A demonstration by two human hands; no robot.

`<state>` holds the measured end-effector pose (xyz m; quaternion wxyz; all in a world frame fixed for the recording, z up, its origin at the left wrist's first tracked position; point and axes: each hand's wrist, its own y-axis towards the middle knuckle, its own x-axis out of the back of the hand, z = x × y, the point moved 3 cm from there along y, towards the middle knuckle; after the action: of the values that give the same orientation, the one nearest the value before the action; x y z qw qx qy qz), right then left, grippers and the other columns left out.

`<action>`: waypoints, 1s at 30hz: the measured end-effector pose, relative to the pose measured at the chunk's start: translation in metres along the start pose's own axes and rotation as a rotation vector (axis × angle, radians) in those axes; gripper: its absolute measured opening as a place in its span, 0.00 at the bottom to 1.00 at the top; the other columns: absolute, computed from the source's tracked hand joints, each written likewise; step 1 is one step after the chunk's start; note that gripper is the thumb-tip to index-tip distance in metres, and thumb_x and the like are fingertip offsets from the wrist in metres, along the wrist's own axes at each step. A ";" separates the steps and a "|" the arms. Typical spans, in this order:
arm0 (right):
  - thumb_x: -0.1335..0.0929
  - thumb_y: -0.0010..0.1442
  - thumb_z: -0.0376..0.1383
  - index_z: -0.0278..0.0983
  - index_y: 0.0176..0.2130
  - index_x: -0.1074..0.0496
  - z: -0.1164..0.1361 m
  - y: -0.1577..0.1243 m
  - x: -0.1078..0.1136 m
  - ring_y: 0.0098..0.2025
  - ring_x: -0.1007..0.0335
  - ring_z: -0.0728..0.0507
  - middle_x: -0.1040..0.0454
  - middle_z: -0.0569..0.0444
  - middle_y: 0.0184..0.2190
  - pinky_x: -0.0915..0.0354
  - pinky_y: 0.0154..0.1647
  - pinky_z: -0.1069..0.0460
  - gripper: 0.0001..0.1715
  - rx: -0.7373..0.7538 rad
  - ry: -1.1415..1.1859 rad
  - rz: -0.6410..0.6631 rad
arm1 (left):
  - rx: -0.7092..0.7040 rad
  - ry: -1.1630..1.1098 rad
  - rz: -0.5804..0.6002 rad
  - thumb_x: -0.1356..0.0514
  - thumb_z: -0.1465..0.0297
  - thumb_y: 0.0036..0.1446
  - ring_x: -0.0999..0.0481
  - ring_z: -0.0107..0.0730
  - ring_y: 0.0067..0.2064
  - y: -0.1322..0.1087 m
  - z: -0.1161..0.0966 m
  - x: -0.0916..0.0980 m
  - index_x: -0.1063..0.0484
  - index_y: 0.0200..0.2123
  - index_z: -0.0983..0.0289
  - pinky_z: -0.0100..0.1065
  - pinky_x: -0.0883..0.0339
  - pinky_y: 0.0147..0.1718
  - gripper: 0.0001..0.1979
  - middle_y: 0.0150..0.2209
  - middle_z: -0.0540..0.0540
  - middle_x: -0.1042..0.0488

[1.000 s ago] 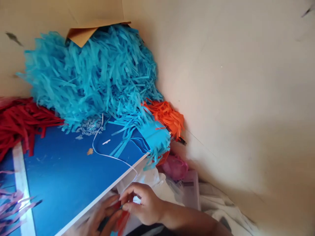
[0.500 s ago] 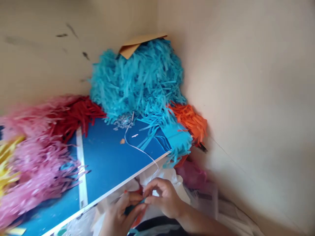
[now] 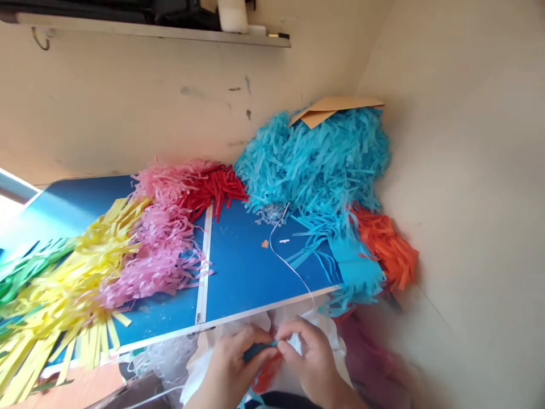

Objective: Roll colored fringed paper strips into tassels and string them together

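Observation:
Both my hands work close together just below the near edge of the blue table (image 3: pixel 238 284). My left hand (image 3: pixel 232 366) is closed, pinching a small dark teal strip (image 3: pixel 258 349). My right hand (image 3: pixel 310 358) is closed too, its fingertips pinched on the same strip's end. A bit of red paper (image 3: pixel 268 375) shows under the hands, over white plastic (image 3: pixel 327 332). A thin white string (image 3: pixel 289 264) runs across the table down toward my right hand.
Heaps of fringed paper lie on the table: light blue (image 3: pixel 319 165) in the corner with a cardboard piece (image 3: pixel 332 108) on top, orange (image 3: pixel 389 250), red (image 3: pixel 213 190), pink (image 3: pixel 164 244), yellow (image 3: pixel 63 301), green (image 3: pixel 21 272). Walls close in behind and right; a shelf (image 3: pixel 149 25) hangs above.
The view has swung left and up, bringing the pink, yellow and green heaps and the shelf into sight. My hands stay together, still pinching the small strip.

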<state>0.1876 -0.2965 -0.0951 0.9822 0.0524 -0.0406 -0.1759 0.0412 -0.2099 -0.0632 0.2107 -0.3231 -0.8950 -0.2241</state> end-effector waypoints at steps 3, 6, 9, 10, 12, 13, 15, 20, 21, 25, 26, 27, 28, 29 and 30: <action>0.34 0.58 0.26 0.40 0.37 0.29 0.004 0.003 -0.006 0.36 0.28 0.48 0.26 0.57 0.32 0.33 0.41 0.55 0.10 0.079 -0.062 0.006 | -0.011 0.047 -0.028 0.35 0.70 0.57 0.18 0.28 0.33 -0.005 -0.001 0.006 0.22 0.37 0.57 0.22 0.26 0.33 0.04 0.31 0.48 0.18; 0.34 0.58 0.25 0.40 0.39 0.29 0.006 0.004 -0.013 0.39 0.27 0.47 0.26 0.56 0.36 0.33 0.44 0.55 0.12 0.136 -0.114 0.071 | -0.011 0.070 -0.076 0.36 0.72 0.58 0.19 0.26 0.28 -0.011 -0.002 0.009 0.23 0.35 0.57 0.21 0.27 0.30 0.03 0.28 0.46 0.19; 0.34 0.57 0.25 0.40 0.39 0.29 0.005 0.005 -0.016 0.39 0.27 0.47 0.25 0.56 0.35 0.32 0.42 0.55 0.12 0.095 -0.135 0.096 | -0.016 0.077 -0.113 0.37 0.71 0.59 0.20 0.27 0.27 -0.015 0.000 0.009 0.24 0.34 0.58 0.22 0.28 0.27 0.02 0.27 0.46 0.20; 0.33 0.57 0.26 0.40 0.38 0.29 0.004 0.005 -0.016 0.37 0.26 0.47 0.25 0.57 0.34 0.32 0.40 0.56 0.11 0.058 -0.137 0.088 | -0.021 0.076 -0.113 0.38 0.70 0.60 0.20 0.27 0.27 -0.015 0.000 0.008 0.24 0.34 0.58 0.22 0.28 0.27 0.03 0.27 0.47 0.20; 0.32 0.55 0.26 0.40 0.37 0.27 0.003 0.005 -0.015 0.35 0.26 0.47 0.24 0.57 0.32 0.32 0.37 0.57 0.10 0.005 -0.157 0.079 | -0.034 0.077 -0.105 0.40 0.70 0.61 0.20 0.27 0.27 -0.017 0.002 0.008 0.25 0.35 0.58 0.23 0.28 0.27 0.04 0.28 0.47 0.20; 0.31 0.54 0.26 0.40 0.37 0.26 0.003 0.006 -0.014 0.35 0.26 0.47 0.23 0.57 0.32 0.32 0.37 0.57 0.11 -0.006 -0.174 0.081 | -0.041 0.082 -0.108 0.40 0.70 0.62 0.20 0.27 0.27 -0.018 0.003 0.008 0.25 0.35 0.58 0.23 0.29 0.27 0.04 0.28 0.48 0.20; 0.30 0.52 0.25 0.40 0.35 0.25 0.003 0.008 -0.012 0.34 0.25 0.47 0.21 0.57 0.31 0.32 0.38 0.56 0.11 -0.035 -0.184 0.093 | -0.052 0.090 -0.114 0.41 0.70 0.63 0.21 0.27 0.27 -0.019 0.004 0.008 0.26 0.34 0.59 0.24 0.30 0.26 0.05 0.27 0.48 0.21; 0.26 0.53 0.29 0.39 0.29 0.23 0.001 0.016 -0.010 0.29 0.26 0.47 0.22 0.57 0.26 0.33 0.33 0.56 0.04 -0.108 -0.044 0.178 | -0.055 0.046 -0.033 0.41 0.70 0.63 0.21 0.27 0.29 -0.019 0.004 0.011 0.27 0.36 0.58 0.24 0.29 0.27 0.04 0.29 0.48 0.21; 0.26 0.52 0.29 0.39 0.27 0.23 0.001 0.017 -0.011 0.29 0.27 0.47 0.22 0.57 0.25 0.34 0.33 0.56 0.05 -0.089 -0.047 0.173 | -0.061 0.076 -0.028 0.40 0.69 0.63 0.20 0.28 0.30 -0.018 0.004 0.012 0.27 0.38 0.58 0.25 0.27 0.29 0.02 0.30 0.49 0.20; 0.25 0.49 0.26 0.38 0.24 0.25 -0.002 0.017 -0.017 0.27 0.29 0.48 0.24 0.59 0.23 0.37 0.31 0.57 0.09 -0.077 -0.089 0.120 | -0.232 0.242 -0.032 0.38 0.69 0.60 0.19 0.33 0.35 -0.012 0.005 0.015 0.27 0.41 0.58 0.42 0.28 0.51 0.05 0.33 0.50 0.19; 0.25 0.49 0.26 0.38 0.23 0.26 -0.003 0.017 -0.019 0.27 0.30 0.49 0.25 0.59 0.23 0.37 0.31 0.57 0.09 -0.098 -0.073 0.136 | -0.275 0.246 -0.035 0.39 0.70 0.61 0.19 0.31 0.33 -0.012 0.006 0.015 0.27 0.39 0.58 0.46 0.33 0.56 0.03 0.31 0.48 0.20; 0.25 0.50 0.27 0.38 0.23 0.26 -0.004 0.017 -0.020 0.27 0.30 0.49 0.25 0.59 0.23 0.37 0.31 0.57 0.09 -0.120 -0.049 0.163 | -0.299 0.233 -0.032 0.40 0.70 0.62 0.20 0.29 0.31 -0.012 0.008 0.016 0.27 0.37 0.58 0.48 0.37 0.60 0.02 0.29 0.47 0.21; 0.25 0.51 0.29 0.37 0.24 0.26 -0.004 0.018 -0.020 0.27 0.30 0.49 0.25 0.59 0.23 0.37 0.31 0.57 0.09 -0.137 -0.024 0.193 | -0.294 0.214 -0.023 0.40 0.70 0.63 0.21 0.27 0.30 -0.013 0.010 0.017 0.27 0.35 0.58 0.48 0.39 0.61 0.03 0.27 0.45 0.22; 0.25 0.51 0.30 0.37 0.24 0.25 -0.003 0.020 -0.020 0.28 0.30 0.48 0.24 0.58 0.23 0.37 0.31 0.57 0.08 -0.150 -0.007 0.216 | -0.271 0.193 -0.006 0.40 0.69 0.63 0.21 0.26 0.29 -0.013 0.012 0.019 0.27 0.34 0.58 0.48 0.40 0.62 0.04 0.27 0.45 0.22; 0.24 0.51 0.31 0.37 0.24 0.25 -0.002 0.022 -0.019 0.28 0.31 0.48 0.24 0.58 0.23 0.37 0.31 0.56 0.09 -0.157 0.000 0.232 | -0.237 0.171 0.017 0.40 0.69 0.63 0.21 0.26 0.29 -0.014 0.013 0.020 0.27 0.34 0.58 0.48 0.40 0.62 0.03 0.27 0.45 0.22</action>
<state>0.1777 -0.2693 -0.0954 0.9970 -0.0297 -0.0323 -0.0641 0.0147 -0.2028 -0.0671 0.2485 -0.3332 -0.8381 -0.3532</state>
